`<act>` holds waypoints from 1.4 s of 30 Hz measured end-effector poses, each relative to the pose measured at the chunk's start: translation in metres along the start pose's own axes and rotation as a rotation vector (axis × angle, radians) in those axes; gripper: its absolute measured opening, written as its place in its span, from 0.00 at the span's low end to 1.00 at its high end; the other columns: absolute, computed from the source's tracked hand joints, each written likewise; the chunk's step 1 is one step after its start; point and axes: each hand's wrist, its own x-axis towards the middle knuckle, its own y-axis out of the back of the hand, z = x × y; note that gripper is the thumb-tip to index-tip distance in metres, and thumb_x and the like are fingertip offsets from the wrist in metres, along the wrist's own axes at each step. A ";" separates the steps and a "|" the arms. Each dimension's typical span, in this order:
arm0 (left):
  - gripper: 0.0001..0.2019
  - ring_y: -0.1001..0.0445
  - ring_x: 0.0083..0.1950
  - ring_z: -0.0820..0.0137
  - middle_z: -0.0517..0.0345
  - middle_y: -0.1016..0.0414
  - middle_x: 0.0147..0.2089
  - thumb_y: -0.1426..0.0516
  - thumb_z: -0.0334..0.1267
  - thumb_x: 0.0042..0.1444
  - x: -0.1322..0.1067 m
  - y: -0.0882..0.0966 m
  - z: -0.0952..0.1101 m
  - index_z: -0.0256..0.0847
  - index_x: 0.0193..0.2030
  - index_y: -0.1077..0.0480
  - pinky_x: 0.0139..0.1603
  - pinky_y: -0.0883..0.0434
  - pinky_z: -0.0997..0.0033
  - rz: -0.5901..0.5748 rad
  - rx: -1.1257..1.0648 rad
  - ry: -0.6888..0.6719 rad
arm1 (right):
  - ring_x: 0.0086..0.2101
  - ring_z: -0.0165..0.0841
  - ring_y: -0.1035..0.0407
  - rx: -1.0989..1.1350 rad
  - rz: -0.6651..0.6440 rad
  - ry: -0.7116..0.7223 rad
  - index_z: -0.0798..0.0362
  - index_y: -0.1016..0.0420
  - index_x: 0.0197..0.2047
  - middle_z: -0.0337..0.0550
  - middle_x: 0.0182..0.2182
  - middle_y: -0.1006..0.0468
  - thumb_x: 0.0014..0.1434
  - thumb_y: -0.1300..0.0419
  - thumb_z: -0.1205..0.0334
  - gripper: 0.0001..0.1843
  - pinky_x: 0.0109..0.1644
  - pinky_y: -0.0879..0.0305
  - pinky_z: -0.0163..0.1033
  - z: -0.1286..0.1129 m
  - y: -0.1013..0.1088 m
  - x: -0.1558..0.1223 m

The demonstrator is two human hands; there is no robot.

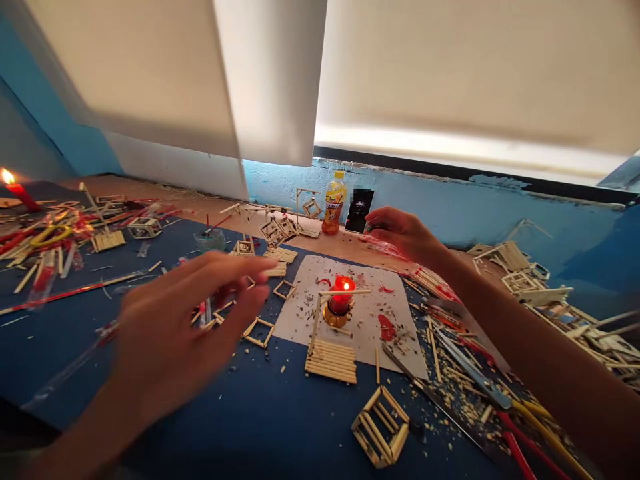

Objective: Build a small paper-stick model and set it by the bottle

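My left hand [185, 327] hovers over the left side of the blue tabletop, fingers stretched out and thumb apart, slightly blurred and holding nothing visible. Farther back, my right hand [400, 228] is by the lower right edge of a leaning phone [359, 211]. Its fingers are bent together; what they pinch, if anything, I cannot make out. Between my hands, a lit red candle [342, 300] stands on a grey sheet [367, 333]. In front of it is a stick platform [331, 362] with an upright post and crossbar. A six-sided stick frame [381, 427] lies nearer me.
A drink bottle [333, 203] stands by the wall. Scissors [480, 373], a knife [440, 403] and scraps lie at right, with piled stick models [550, 287] behind. Another lit candle [20, 190] and yellow-handled scissors [53, 235] are far left. A glass bowl [210, 240] sits behind my left hand.
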 end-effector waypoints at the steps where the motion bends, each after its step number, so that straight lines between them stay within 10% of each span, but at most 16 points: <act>1: 0.10 0.26 0.30 0.88 0.78 0.20 0.34 0.42 0.33 0.66 0.020 -0.006 0.008 0.44 0.49 0.20 0.38 0.30 0.86 -0.038 -0.020 -0.050 | 0.43 0.33 0.24 0.030 0.005 0.006 0.50 0.25 0.50 0.43 0.42 0.20 0.62 0.34 0.59 0.13 0.49 0.26 0.42 -0.011 0.000 -0.003; 8: 0.10 0.20 0.34 0.75 0.59 0.15 0.41 0.37 0.35 0.61 0.103 -0.061 0.024 0.42 0.49 0.19 0.37 0.26 0.75 -0.350 -0.316 -0.002 | 0.41 0.32 0.23 0.154 -0.007 0.070 0.45 0.24 0.49 0.37 0.39 0.17 0.59 0.30 0.62 0.15 0.48 0.25 0.42 -0.070 -0.005 -0.027; 23: 0.03 0.25 0.25 0.79 0.66 0.20 0.26 0.36 0.33 0.61 0.099 -0.066 0.051 0.42 0.37 0.18 0.25 0.31 0.83 -0.409 -0.645 0.116 | 0.42 0.32 0.21 0.115 0.057 0.404 0.41 0.22 0.50 0.32 0.40 0.16 0.58 0.30 0.75 0.22 0.48 0.21 0.40 -0.117 -0.006 -0.047; 33: 0.08 0.25 0.30 0.71 0.59 0.19 0.27 0.39 0.38 0.61 0.131 -0.065 0.009 0.41 0.38 0.17 0.35 0.33 0.70 -0.151 -0.067 0.043 | 0.41 0.32 0.21 0.040 0.207 0.369 0.41 0.20 0.45 0.32 0.39 0.17 0.56 0.29 0.75 0.19 0.48 0.22 0.42 -0.106 0.011 -0.041; 37: 0.15 0.23 0.35 0.64 0.47 0.17 0.35 0.46 0.29 0.60 0.133 -0.086 -0.023 0.36 0.43 0.17 0.39 0.32 0.64 -0.446 0.153 -0.092 | 0.40 0.33 0.21 0.029 0.215 0.329 0.42 0.20 0.45 0.33 0.38 0.14 0.54 0.27 0.73 0.19 0.47 0.22 0.43 -0.104 0.014 -0.042; 42: 0.22 0.23 0.56 0.59 0.42 0.20 0.58 0.48 0.23 0.59 0.130 -0.097 -0.016 0.37 0.56 0.21 0.54 0.30 0.61 -0.472 0.096 -0.175 | 0.40 0.35 0.20 -0.024 0.238 0.311 0.44 0.19 0.43 0.35 0.39 0.14 0.55 0.27 0.71 0.16 0.48 0.22 0.46 -0.109 0.007 -0.045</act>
